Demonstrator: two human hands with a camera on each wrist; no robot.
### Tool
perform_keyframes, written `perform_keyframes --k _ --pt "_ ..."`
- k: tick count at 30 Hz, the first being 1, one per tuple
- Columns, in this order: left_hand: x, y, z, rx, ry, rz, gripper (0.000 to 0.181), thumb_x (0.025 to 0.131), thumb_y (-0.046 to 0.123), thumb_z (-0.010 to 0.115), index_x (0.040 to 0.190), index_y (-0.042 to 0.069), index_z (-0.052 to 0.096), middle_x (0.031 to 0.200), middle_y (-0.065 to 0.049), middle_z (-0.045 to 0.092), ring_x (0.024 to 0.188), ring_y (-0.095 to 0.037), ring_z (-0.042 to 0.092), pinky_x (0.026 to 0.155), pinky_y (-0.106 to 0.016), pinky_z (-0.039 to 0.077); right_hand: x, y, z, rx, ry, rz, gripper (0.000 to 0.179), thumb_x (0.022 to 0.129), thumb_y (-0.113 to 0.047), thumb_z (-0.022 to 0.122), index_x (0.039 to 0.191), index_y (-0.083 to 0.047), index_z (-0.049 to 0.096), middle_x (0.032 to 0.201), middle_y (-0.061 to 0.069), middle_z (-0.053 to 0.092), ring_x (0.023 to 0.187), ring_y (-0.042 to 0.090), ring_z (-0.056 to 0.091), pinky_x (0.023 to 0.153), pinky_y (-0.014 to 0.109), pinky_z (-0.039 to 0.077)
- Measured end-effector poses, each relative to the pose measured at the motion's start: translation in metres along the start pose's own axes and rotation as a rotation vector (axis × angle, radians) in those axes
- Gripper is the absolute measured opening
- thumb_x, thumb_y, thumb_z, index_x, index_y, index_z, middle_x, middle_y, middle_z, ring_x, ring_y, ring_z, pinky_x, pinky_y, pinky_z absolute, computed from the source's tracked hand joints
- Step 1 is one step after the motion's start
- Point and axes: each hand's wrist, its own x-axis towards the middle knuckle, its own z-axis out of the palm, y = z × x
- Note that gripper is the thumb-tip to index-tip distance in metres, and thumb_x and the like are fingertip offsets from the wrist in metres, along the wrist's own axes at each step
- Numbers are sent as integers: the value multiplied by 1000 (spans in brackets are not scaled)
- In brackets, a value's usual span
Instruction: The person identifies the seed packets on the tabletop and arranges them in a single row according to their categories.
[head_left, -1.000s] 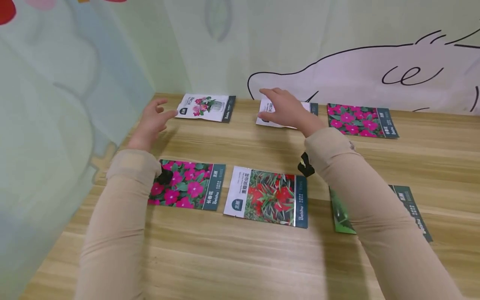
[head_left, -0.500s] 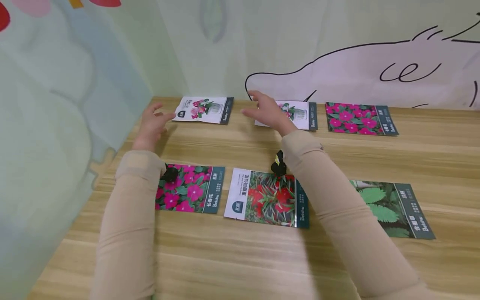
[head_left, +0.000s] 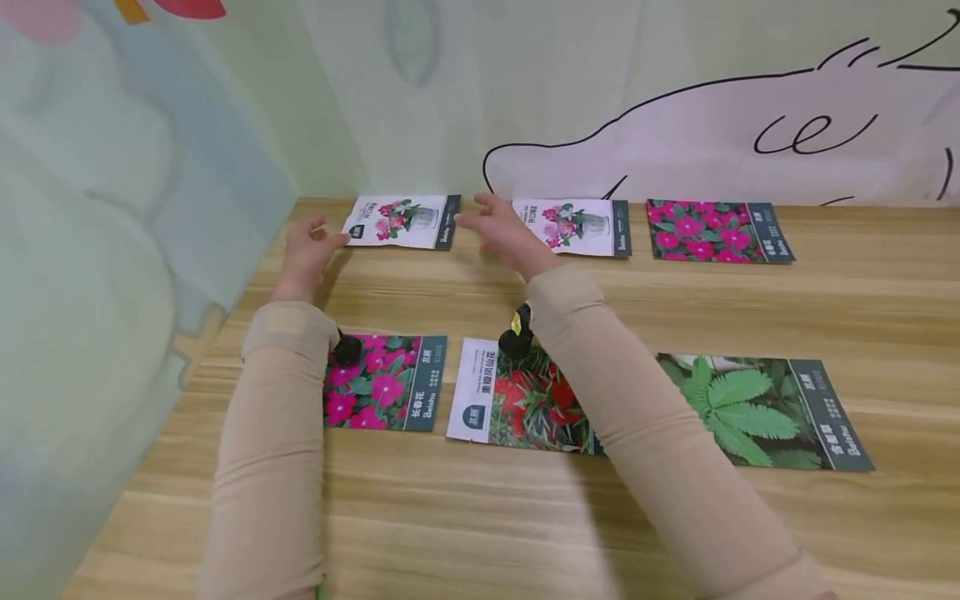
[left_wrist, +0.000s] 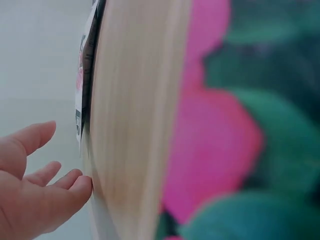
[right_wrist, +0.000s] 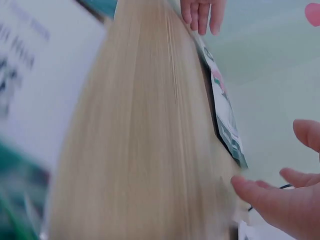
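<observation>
At the back left lies a white seed packet (head_left: 405, 222) with pink flowers in a glass vase. My left hand (head_left: 306, 260) is at its left end, thumb tip close to the edge. The left wrist view has that hand (left_wrist: 42, 187) with fingers spread and nothing held. My right hand (head_left: 512, 236) reaches in from the other side, fingertips near the packet's dark right end and fingers parted. It overlaps the left end of a second vase-picture packet (head_left: 573, 225). In the right wrist view, the first packet (right_wrist: 222, 102) lies between both hands.
A magenta-flower packet (head_left: 717, 232) ends the back row. Nearer lie another magenta packet (head_left: 386, 387), a red-flower packet (head_left: 517, 408) and a green-leaf packet (head_left: 757, 417), partly under the forearms. The printed wall (head_left: 555, 100) rises right behind the wooden table (head_left: 420, 508).
My right hand has moved left, off the second vase-picture packet and toward the first one's right end. My left hand has stayed beside the first packet. The head view has shifted slightly.
</observation>
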Motion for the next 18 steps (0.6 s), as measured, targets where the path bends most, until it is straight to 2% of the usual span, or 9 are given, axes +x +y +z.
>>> perform_keyframes --k 4,7,10,13,16,18 --pt "1 4 -2 -22 -28 -40 67 93 14 52 148 1 16 151 -21 17 133 -25 26 107 -33 30 3 4 8 131 19 71 69 93 -15 57 149 -9 18 152 9 21 133 27 32 102 36 38" --pt "2 7 -3 24 -65 -56 66 95 18 49 147 -1 13 152 -20 15 132 -26 28 106 -32 30 4 7 12 294 27 108 68 93 -10 55 149 -8 15 153 10 18 135 29 28 104 39 36" --pt "3 10 -5 97 -104 -61 66 96 22 46 146 -4 11 152 -20 13 133 -34 26 110 -37 26 5 8 16 435 36 130 66 94 -5 52 149 -6 15 151 14 21 135 29 27 104 43 35" --pt "4 13 -6 146 -123 -60 66 97 24 44 145 -7 10 151 -22 12 133 -39 24 111 -42 23 6 7 18 520 40 157 65 94 -3 51 149 -7 16 149 15 26 135 28 28 104 43 35" --pt "3 14 -3 227 -114 -26 64 97 24 44 143 -11 16 148 -27 19 132 -38 27 110 -42 25 8 6 20 572 44 188 63 95 -2 49 149 -8 17 149 14 28 135 26 28 105 43 35" --pt "4 14 2 294 -86 14 49 95 22 46 128 -14 40 124 -29 48 111 -34 48 96 -35 41 10 8 22 601 48 200 62 95 -2 48 148 -8 18 149 14 29 135 26 29 104 43 35"
